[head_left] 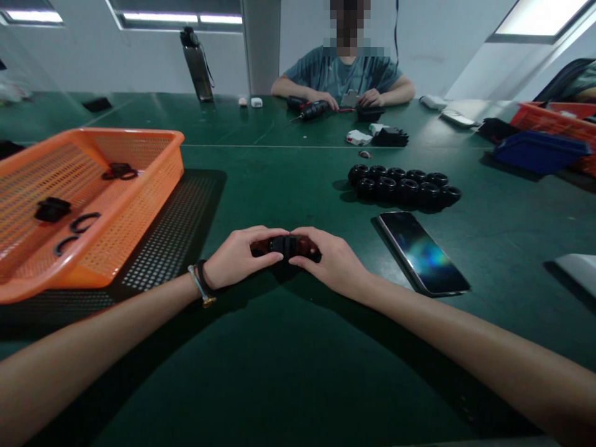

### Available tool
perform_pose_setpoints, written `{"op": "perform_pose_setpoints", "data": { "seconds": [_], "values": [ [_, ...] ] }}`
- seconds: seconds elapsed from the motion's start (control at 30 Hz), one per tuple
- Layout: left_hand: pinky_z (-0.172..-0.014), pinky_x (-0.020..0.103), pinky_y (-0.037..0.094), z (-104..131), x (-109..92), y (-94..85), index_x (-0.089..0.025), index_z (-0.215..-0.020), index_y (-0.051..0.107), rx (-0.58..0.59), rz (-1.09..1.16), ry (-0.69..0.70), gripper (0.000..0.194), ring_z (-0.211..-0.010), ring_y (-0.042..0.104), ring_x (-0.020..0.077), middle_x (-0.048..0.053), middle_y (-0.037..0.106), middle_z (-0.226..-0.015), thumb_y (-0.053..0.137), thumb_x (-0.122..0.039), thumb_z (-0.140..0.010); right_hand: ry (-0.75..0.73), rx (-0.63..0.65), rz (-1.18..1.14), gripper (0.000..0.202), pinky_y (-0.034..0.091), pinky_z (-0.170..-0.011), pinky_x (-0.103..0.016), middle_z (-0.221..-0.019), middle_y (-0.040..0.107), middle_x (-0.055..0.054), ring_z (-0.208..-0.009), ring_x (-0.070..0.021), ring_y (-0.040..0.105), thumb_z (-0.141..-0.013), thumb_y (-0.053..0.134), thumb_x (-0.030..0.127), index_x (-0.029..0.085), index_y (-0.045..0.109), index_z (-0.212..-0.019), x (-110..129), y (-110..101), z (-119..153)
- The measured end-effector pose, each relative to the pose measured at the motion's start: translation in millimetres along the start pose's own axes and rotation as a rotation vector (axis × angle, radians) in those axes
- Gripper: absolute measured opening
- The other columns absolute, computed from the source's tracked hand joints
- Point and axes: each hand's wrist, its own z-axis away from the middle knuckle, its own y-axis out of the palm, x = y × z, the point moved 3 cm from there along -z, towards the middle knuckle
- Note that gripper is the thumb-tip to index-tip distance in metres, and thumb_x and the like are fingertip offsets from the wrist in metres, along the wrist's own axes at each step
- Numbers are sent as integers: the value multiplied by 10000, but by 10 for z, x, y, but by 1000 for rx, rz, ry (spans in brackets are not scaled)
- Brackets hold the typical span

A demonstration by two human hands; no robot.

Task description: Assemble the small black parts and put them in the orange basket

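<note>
Between my two hands, low over the green table (298, 347), is a small black part (287, 246) with a raised ridge around its middle. My left hand (246, 253) grips its left end between thumb and fingers. From the other side my right hand (328, 257) grips its right end the same way. The fingertips almost meet at the ridge. Both ends of the part are partly hidden by my fingers, and its exact kind cannot be made out.
An orange basket (153, 139) with black rings and parts stands left. Black ring-shaped pieces (405, 186) sit in rows at right, behind a phone (423, 251). Across the table a person (344, 77) sits by a power drill (314, 110). A bottle (198, 65) and blue bin (542, 152) stand farther off.
</note>
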Motion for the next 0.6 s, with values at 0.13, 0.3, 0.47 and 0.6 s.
{"op": "perform_pose_setpoints", "data": {
  "seconds": [0.13,0.3,0.47,0.6],
  "values": [
    [-785,277,511,1,5,0,-160,-1156,618,-4,-5,-2,416,-881,627,171,62,646,-1034,577,-346,-787,17,17,0,291,515,-724,-319,-939,670,-62,-843,-171,627,-764,672,125,142,575,-1038,7,2,8],
    [-782,285,513,-3,13,7,-169,-1136,624,-15,-21,8,399,-882,630,173,59,649,-1034,573,-347,-783,34,14,-1,276,514,-726,-321,-933,674,-58,-836,-170,629,-760,667,102,146,585,-1019,4,3,-6],
    [-761,283,516,-2,19,7,-172,-1132,627,-23,-21,11,396,-843,628,164,56,651,-1012,571,-347,-781,39,4,1,282,517,-729,-326,-936,680,-60,-820,-171,630,-758,665,104,148,595,-1028,-3,5,-5],
    [-777,292,519,-1,20,2,-166,-1139,625,-22,-6,15,409,-874,631,176,62,651,-1027,575,-353,-779,31,7,3,275,520,-739,-329,-947,684,-65,-820,-170,629,-764,661,108,142,601,-1030,5,-3,0]
  ]
}}
